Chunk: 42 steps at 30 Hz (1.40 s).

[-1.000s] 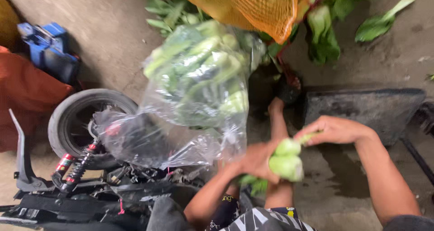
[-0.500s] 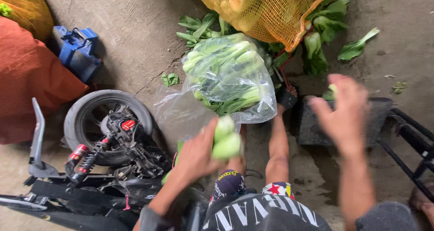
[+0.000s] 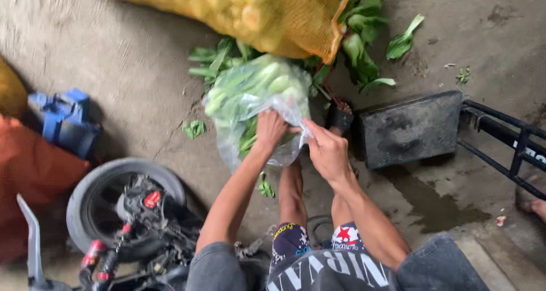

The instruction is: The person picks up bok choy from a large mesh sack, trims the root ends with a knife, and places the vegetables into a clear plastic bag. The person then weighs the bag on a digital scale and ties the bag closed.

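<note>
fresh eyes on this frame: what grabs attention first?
At centre, the left hand and right hand grip the mouth of a clear plastic bag stuffed with green leafy vegetables, standing on the grey concrete floor. Just above it, along the top edge, lies a big orange mesh sack of pale round produce, with loose green leaves at its right end. Lower left, a black motorbike wheel fills the corner.
</note>
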Available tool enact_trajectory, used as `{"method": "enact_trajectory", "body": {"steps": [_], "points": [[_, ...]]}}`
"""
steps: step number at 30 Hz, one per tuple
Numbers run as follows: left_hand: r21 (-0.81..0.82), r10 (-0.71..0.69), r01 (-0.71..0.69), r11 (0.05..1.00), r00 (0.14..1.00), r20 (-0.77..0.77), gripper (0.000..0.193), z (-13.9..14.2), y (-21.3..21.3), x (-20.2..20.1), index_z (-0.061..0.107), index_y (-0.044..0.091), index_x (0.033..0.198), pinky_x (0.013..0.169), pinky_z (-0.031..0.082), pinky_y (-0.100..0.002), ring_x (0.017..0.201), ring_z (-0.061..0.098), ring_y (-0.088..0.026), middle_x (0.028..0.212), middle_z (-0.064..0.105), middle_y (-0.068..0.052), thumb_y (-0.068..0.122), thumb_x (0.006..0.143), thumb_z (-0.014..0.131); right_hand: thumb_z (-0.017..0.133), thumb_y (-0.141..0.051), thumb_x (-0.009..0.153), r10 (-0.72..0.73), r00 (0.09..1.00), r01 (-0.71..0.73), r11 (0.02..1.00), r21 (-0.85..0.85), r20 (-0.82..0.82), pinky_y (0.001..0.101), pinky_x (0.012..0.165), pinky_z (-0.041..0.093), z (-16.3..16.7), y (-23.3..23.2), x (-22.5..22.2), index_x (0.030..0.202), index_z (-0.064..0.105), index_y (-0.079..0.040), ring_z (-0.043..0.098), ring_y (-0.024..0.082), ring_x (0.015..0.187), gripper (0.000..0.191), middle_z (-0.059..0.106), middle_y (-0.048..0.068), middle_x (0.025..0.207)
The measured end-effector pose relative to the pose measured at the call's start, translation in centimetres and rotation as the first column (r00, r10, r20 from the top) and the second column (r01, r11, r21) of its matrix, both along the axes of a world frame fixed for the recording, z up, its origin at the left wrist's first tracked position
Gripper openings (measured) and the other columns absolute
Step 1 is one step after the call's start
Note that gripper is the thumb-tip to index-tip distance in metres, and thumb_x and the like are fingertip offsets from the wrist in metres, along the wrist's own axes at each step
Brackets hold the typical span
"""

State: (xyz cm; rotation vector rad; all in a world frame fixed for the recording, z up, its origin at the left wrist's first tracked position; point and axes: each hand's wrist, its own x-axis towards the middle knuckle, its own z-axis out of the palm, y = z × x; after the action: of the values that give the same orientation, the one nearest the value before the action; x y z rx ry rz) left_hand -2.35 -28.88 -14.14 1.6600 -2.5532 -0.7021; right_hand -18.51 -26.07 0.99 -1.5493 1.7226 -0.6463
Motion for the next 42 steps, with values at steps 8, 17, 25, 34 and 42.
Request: {"method": "enact_trajectory", "body": {"steps": [8, 17, 25, 34, 42], "points": [[0.349, -0.164, 0.171, 0.921, 0.985, -0.049, 0.063, -0.3, 1.5, 3.2, 0.062, 0.024, 0.138, 0.104, 0.047, -0.053, 0.127, 0.058, -0.04, 0.164, 0.041, -0.019, 0.04, 0.078, 0.074, 0.067, 0.004, 0.085, -0.158, 0.982, 0.152, 0.986, 0.07, 0.104, 0.0372, 0.078, 0.061, -0.7, 3.4, -0.1, 0.128, 0.069, -0.004, 0.076, 0.031, 0.091, 0.044, 0.075, 0.019, 0.109], [0.48, -0.22, 0.076, 0.874, 0.943, 0.251, 0.068, -1.3, 1.7, 0.7, 0.049, 0.009, 0.15, 0.095, 0.048, -0.057, 0.115, 0.059, -0.043, 0.173, 0.027, -0.023, 0.048, 0.097, 0.067, 0.074, 0.0, 0.086, -0.076, 0.97, 0.042, 0.988, 0.147, 0.23, 0.04, 0.071, 0.059, -1.2, 5.5, 3.5, 0.135, 0.064, -0.004, 0.073, 0.032, 0.081, 0.05, 0.072, 0.015, 0.094], [0.015, -0.233, 0.233, 0.972, 0.966, 0.113, 0.081, 0.9, 2.4, -2.1, 0.04, 0.012, 0.158, 0.12, 0.022, -0.067, 0.151, 0.037, -0.041, 0.167, 0.035, -0.017, 0.041, 0.089, 0.072, 0.083, -0.019, 0.078, 0.103, 0.509, -0.628, 0.723, 0.287, 0.854, 0.0386, 0.1, 0.05, -5.2, 0.5, -7.3, 0.151, 0.044, -0.016, 0.06, 0.022, 0.12, 0.082, 0.056, 0.009, 0.147], [-0.026, -0.241, 0.24, 0.97, 0.97, -0.042, 0.074, -1.0, 2.5, -0.1, 0.042, 0.009, 0.149, 0.123, 0.01, -0.069, 0.151, 0.033, -0.043, 0.159, 0.039, -0.022, 0.041, 0.09, 0.071, 0.022, -0.066, 0.098, -0.397, 0.678, -0.195, 0.715, 0.672, 0.619, 0.0408, 0.124, 0.004, -20.9, -6.6, -4.1, 0.161, 0.009, -0.013, -0.002, 0.022, 0.154, 0.083, -0.001, 0.005, 0.168], [0.065, -0.073, 0.066, 0.996, 0.991, 0.109, 0.067, 0.7, 5.2, 1.4, 0.05, 0.01, 0.152, 0.12, 0.031, -0.057, 0.145, 0.044, -0.041, 0.154, 0.051, -0.02, 0.025, 0.089, 0.069, 0.062, -0.026, 0.099, -0.576, 0.81, 0.431, 0.715, 0.551, 0.114, 0.0443, 0.126, 0.041, -26.5, -4.2, -16.1, 0.155, 0.046, -0.009, 0.051, 0.032, 0.147, 0.061, 0.054, 0.018, 0.157]]}}
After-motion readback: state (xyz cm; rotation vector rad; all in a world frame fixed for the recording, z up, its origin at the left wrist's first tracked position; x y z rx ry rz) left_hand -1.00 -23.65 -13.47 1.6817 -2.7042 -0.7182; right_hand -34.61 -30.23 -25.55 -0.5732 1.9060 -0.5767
